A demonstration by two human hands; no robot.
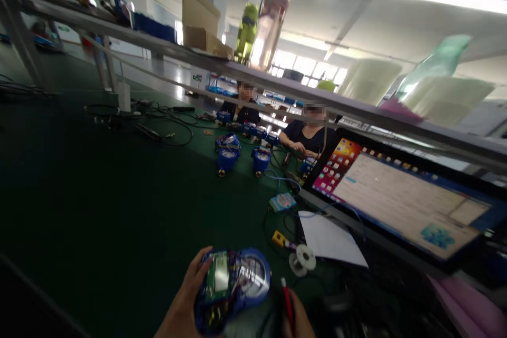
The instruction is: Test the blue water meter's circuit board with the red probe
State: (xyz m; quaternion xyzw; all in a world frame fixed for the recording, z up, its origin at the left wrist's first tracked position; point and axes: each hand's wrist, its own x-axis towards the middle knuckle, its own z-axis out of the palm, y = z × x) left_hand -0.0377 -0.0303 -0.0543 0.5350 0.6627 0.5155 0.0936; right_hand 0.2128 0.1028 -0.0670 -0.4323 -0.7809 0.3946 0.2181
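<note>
My left hand (184,301) is closed around the left side of a blue water meter (250,277). The meter's housing is uncovered, showing a green circuit board with a pale display (221,273), loose wires and a round clear dial. To the right of the meter, my right hand (300,319) grips a slim red tool with a pale tip (287,298), perhaps a pen or a screwdriver; its tip is apart from the meter. Just beyond the right hand lie a white spool (306,257) and a yellow-ended connector (279,238).
More blue meters (227,158) stand farther back on the green table (158,211). At right are a monitor (396,195), a white paper sheet (332,240) and a light-blue box with cables (282,202). A shelf (158,45) crosses overhead. Two people (307,137) sit across the table.
</note>
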